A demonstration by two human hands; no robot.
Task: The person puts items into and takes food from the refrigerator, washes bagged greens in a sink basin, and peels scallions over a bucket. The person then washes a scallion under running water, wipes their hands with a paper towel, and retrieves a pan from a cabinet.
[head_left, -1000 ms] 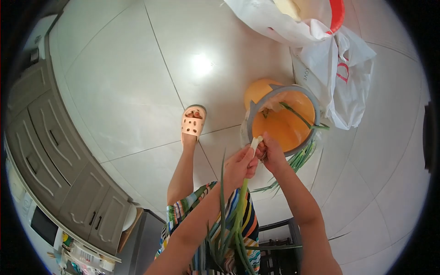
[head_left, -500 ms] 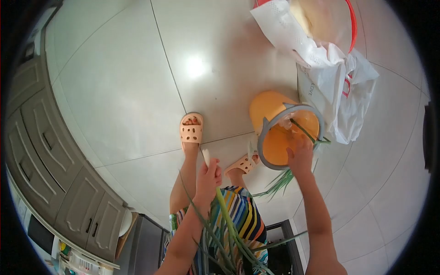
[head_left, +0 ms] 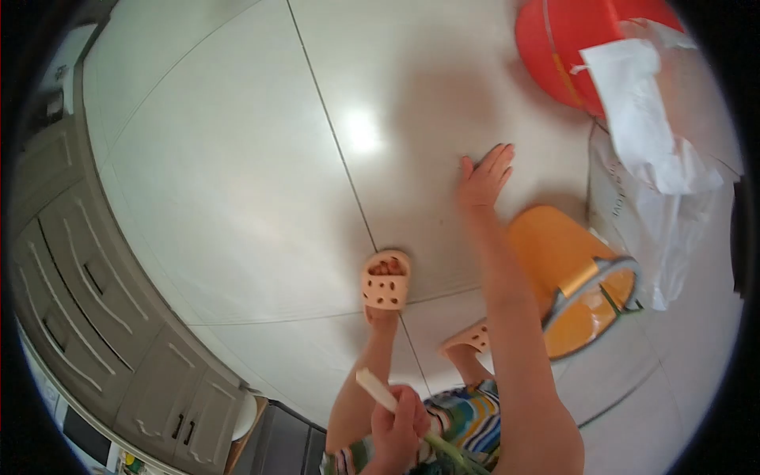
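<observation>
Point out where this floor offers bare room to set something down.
The widest bare floor lies between the cabinets and the right hand; a smaller patch separates that hand from the red bucket. It is crowded where bucket, white bag and orange bin cluster.

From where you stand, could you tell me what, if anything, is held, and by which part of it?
The left hand grips a green onion by its stalk, near the white end.
</observation>
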